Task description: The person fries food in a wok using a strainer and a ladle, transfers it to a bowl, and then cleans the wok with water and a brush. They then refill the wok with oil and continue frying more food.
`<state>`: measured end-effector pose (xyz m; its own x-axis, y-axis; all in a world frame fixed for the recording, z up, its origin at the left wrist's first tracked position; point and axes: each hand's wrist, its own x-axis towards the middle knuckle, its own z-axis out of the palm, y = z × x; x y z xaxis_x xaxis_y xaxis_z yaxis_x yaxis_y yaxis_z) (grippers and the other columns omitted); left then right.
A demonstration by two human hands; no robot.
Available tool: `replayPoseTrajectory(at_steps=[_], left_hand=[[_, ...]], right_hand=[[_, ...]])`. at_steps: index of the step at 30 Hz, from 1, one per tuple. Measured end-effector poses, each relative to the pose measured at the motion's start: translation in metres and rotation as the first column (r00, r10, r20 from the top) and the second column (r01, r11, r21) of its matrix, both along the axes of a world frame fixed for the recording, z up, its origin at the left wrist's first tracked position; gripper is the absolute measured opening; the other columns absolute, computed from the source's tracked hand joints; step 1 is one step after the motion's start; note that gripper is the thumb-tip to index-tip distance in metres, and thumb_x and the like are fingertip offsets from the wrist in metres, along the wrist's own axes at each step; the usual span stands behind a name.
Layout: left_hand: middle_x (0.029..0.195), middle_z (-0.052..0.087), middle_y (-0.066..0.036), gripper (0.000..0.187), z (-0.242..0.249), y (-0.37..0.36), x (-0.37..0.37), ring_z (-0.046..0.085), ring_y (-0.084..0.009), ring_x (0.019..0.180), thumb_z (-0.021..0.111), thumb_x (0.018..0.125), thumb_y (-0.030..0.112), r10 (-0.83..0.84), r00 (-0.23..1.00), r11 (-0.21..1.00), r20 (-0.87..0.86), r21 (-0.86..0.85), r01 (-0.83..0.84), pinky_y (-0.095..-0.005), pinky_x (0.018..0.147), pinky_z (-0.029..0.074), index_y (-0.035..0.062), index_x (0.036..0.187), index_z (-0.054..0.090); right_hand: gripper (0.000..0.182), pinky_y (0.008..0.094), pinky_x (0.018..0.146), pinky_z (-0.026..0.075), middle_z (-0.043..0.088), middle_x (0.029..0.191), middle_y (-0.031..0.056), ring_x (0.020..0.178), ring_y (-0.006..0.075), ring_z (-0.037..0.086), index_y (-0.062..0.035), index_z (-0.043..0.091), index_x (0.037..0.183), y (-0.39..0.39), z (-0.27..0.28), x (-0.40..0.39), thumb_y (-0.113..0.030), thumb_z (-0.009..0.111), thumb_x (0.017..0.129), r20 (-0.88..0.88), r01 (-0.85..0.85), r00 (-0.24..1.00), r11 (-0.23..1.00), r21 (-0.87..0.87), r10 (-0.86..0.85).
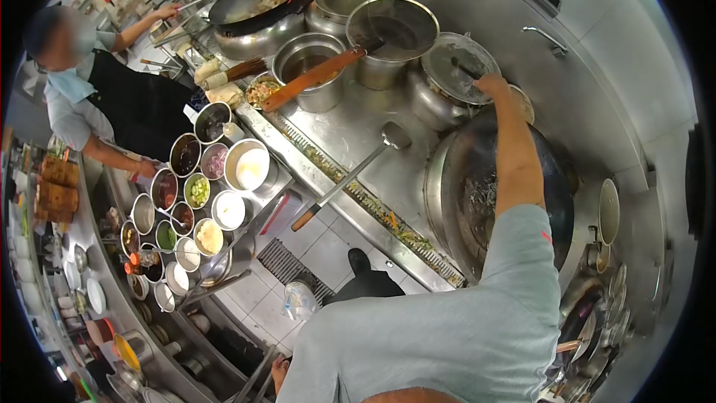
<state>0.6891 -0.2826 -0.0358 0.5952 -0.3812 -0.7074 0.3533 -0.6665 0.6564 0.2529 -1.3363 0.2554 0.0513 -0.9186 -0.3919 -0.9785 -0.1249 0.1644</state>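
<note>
My right hand (pixel 489 86) is stretched forward over a steel pot (pixel 436 104) at the back of the range. Its fingers are closed at the end of a short black handle (pixel 465 69), which lies across the round, greyish cover (pixel 451 56) on that pot. Under my right forearm sits a large dark wok (pixel 470 194) with a little scorched residue inside. Low at the left, my left hand (pixel 280 370) shows only in part beside a metal rail; its grip is hidden. A ladle (pixel 347 175) with a wooden handle lies across the range's front edge.
A co-worker (pixel 112 89) stands at the left, holding a flaming wok (pixel 250 7). Several sauce and ingredient pots (pixel 246 164) crowd a trolley between us. A wooden-handled strainer (pixel 391 26) rests on a pot. Food scraps line the range's gutter (pixel 358 194). A tap (pixel 544 39) projects from the wall.
</note>
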Motion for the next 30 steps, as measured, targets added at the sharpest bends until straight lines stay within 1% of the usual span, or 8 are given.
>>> replayPoseTrajectory(at_steps=[3,4,8,13,17,21,23,30], left_hand=[[0.092,0.061,-0.011,0.035,-0.006,0.001,0.007,0.06,-0.018,0.079,0.064,0.088,0.02,0.056,0.998,0.993,-0.011,-0.106,-0.057,-0.0293,0.064,0.05,-0.0006,0.115,0.054],[0.093,0.061,-0.011,0.033,-0.014,-0.001,0.019,0.06,-0.0191,0.079,0.062,0.088,0.018,-0.116,0.982,0.977,0.147,-0.159,0.139,-0.0299,0.063,0.05,0.002,0.116,0.054],[0.099,0.06,-0.01,0.036,0.011,-0.039,0.042,0.061,-0.0209,0.08,0.054,0.087,0.011,-0.142,0.988,0.989,-0.063,-0.04,0.14,-0.0324,0.057,0.05,0.0094,0.122,0.05],[0.101,0.059,-0.009,0.038,-0.019,-0.052,0.079,0.062,-0.0208,0.079,0.051,0.087,0.01,-0.339,0.936,0.941,-0.098,-0.029,0.338,-0.0345,0.056,0.051,0.0131,0.124,0.049],[0.102,0.058,-0.008,0.038,-0.03,-0.054,0.112,0.061,-0.0214,0.079,0.051,0.087,0.01,-0.281,0.907,0.959,-0.313,-0.059,0.277,-0.0362,0.059,0.052,0.0136,0.125,0.048],[0.101,0.058,-0.008,0.039,-0.03,-0.041,0.138,0.06,-0.0228,0.078,0.051,0.086,0.011,-0.247,0.911,0.953,-0.329,0.087,0.29,-0.0389,0.061,0.052,0.0138,0.125,0.047],[0.1,0.057,-0.008,0.039,-0.033,-0.037,0.149,0.059,-0.0234,0.077,0.049,0.087,0.012,-0.266,0.905,0.949,-0.332,0.074,0.306,-0.0417,0.061,0.052,0.0141,0.125,0.046],[0.097,0.058,-0.011,0.036,-0.03,-0.061,0.146,0.06,-0.0256,0.077,0.045,0.087,0.011,-0.741,0.645,0.658,-0.184,-0.01,0.753,-0.041,0.06,0.051,0.0117,0.124,0.045]], right_hand=[[0.048,0.0444,0.093,0.046,0.059,0.126,0.0135,0.113,0.0315,0.058,-0.0074,0.063,0.118,0.029,-0.005,0.007,-0.04,0.059,0.082,-0.085,-0.086,0.993,0.996,-0.032,0.083],[0.043,0.0454,0.096,0.045,0.057,0.129,0.0115,0.12,0.0304,0.054,-0.0099,0.064,0.118,0.056,0.006,0.029,-0.035,0.061,0.084,-0.104,-0.078,0.992,0.997,-0.024,0.075],[0.033,0.0462,0.086,0.051,0.064,0.118,0.0126,0.11,0.031,0.061,-0.0094,0.069,0.11,0.112,-0.027,0.076,-0.024,0.057,0.083,-0.053,-0.05,0.998,0.986,-0.161,0.042],[0.027,0.0436,0.085,0.051,0.066,0.108,0.0201,0.104,0.0339,0.064,-0.0035,0.072,0.096,0.308,0.051,0.147,-0.017,0.054,0.082,-0.025,-0.147,0.989,0.981,-0.129,0.145],[0.046,0.045,0.083,0.051,0.063,0.105,0.03,0.099,0.0392,0.063,0.0097,0.053,0.12,0.42,-0.007,0.156,-0.017,0.053,0.083,0.28,0.127,0.959,0.954,-0.273,-0.048],[0.054,0.0488,0.087,0.048,0.056,0.111,0.0342,0.1,0.0469,0.058,0.0059,0.031,0.136,0.549,-0.067,0.165,-0.014,0.045,0.088,0.563,0.395,0.807,0.872,-0.288,-0.18],[0.053,0.0502,0.084,0.048,0.056,0.108,0.0332,0.096,0.0462,0.059,0.003,0.031,0.136,0.594,-0.125,0.147,-0.013,0.046,0.088,0.526,0.454,0.776,0.888,-0.081,-0.349],[0.065,0.052,0.071,0.052,0.055,0.108,0.0262,0.082,0.043,0.063,-0.0076,0.024,0.143,0.735,-0.16,0.096,-0.011,0.052,0.085,0.521,0.378,0.825,0.899,-0.221,-0.219]])
